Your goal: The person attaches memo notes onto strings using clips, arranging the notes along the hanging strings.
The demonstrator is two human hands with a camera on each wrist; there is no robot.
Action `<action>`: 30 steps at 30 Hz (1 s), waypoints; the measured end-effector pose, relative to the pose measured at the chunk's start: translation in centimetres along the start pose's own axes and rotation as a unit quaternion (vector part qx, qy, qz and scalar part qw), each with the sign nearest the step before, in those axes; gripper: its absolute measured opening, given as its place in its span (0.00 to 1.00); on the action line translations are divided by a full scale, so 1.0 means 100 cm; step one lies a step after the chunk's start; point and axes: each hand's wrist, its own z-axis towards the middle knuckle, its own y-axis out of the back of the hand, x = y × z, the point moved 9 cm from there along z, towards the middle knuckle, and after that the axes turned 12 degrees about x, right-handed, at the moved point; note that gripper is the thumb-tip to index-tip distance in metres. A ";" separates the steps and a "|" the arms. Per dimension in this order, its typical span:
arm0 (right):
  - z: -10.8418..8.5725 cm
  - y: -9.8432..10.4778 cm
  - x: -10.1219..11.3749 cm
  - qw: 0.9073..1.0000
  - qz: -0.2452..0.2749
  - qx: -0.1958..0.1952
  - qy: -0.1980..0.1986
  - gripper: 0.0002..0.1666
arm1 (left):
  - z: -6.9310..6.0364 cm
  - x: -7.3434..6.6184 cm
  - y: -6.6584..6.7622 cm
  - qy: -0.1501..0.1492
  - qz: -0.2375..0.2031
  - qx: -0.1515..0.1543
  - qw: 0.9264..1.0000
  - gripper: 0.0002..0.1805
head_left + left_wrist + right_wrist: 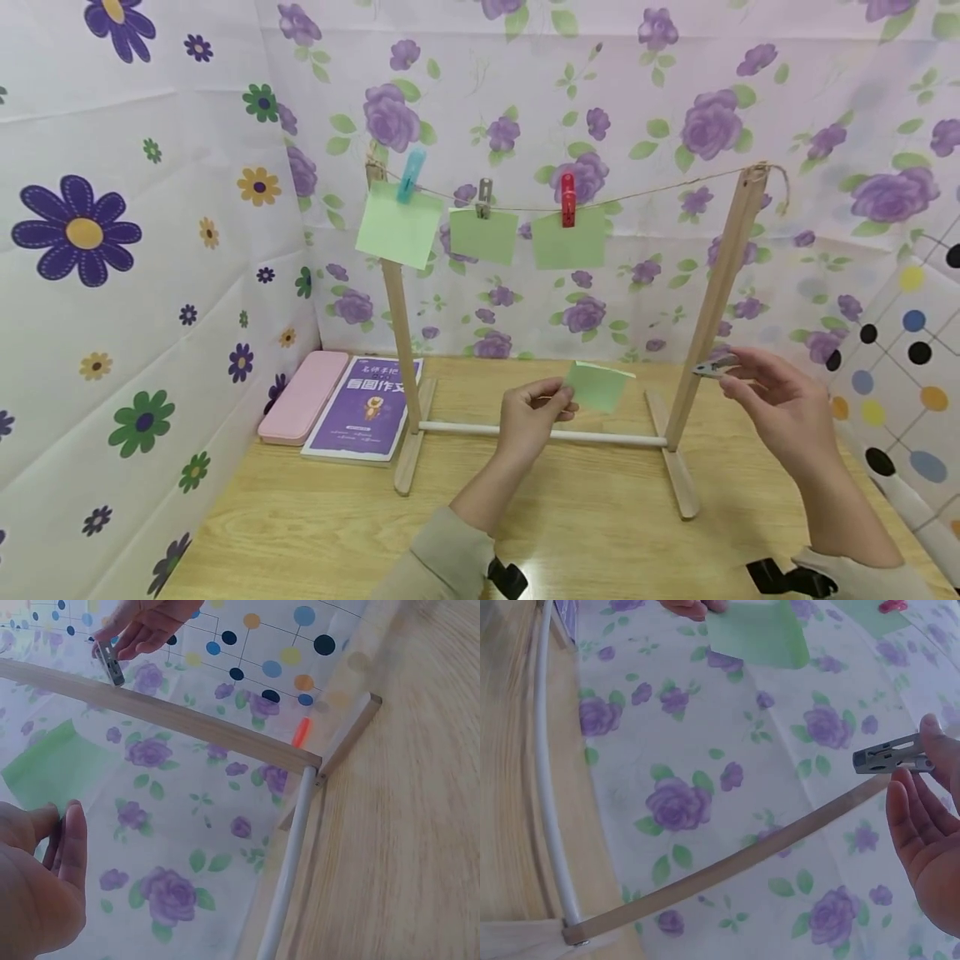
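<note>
My left hand (534, 417) pinches a green sticky note (600, 387) by its left edge, in front of the wooden stand. Over by the right post, my right hand (783, 404) holds a grey clothespin (716, 367) between thumb and fingers, its tip pointing left. The right wrist view shows this clothespin (889, 755) from the side. Three green notes hang from a twine line (652, 192): one under a blue clothespin (411, 175), one under a grey clothespin (483, 198), one under a red clothespin (568, 200).
The stand has a left post (401, 342), a right post (720, 292) and a white crossbar (480, 429) low between its feet. A pink case (306, 396) and a purple book (363, 408) lie at the left. Behind the right post is an orange-red object (301, 733).
</note>
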 end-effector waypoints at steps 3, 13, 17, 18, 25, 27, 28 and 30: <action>0.007 0.000 0.008 1.000 0.005 -0.003 0.003 0.24 | 0.003 -0.003 0.001 -0.007 -0.025 -0.015 1.000 0.10; 0.034 0.003 0.053 0.973 0.186 0.032 0.131 0.18 | 0.014 -0.011 -0.007 -0.008 -0.074 -0.019 0.997 0.12; 0.042 0.000 0.068 0.981 0.124 0.044 0.140 0.18 | 0.015 -0.016 -0.008 -0.017 -0.092 -0.026 0.995 0.12; 0.044 -0.001 0.072 0.984 0.100 0.046 0.142 0.19 | 0.015 -0.017 -0.008 -0.018 -0.094 -0.029 0.995 0.11; 0.058 -0.003 0.096 0.982 0.048 0.045 0.176 0.17 | 0.017 -0.025 -0.009 -0.026 -0.102 -0.047 0.993 0.06; 0.062 0.000 0.101 0.982 0.043 0.043 0.177 0.16 | 0.019 -0.029 -0.012 -0.030 -0.105 -0.043 0.993 0.06; 0.064 0.001 0.103 0.982 0.043 0.042 0.178 0.16 | 0.020 -0.031 -0.013 -0.031 -0.107 -0.042 0.993 0.06; 0.067 0.004 0.107 0.982 0.047 0.042 0.176 0.16 | 0.021 -0.034 -0.016 -0.032 -0.110 -0.040 0.993 0.06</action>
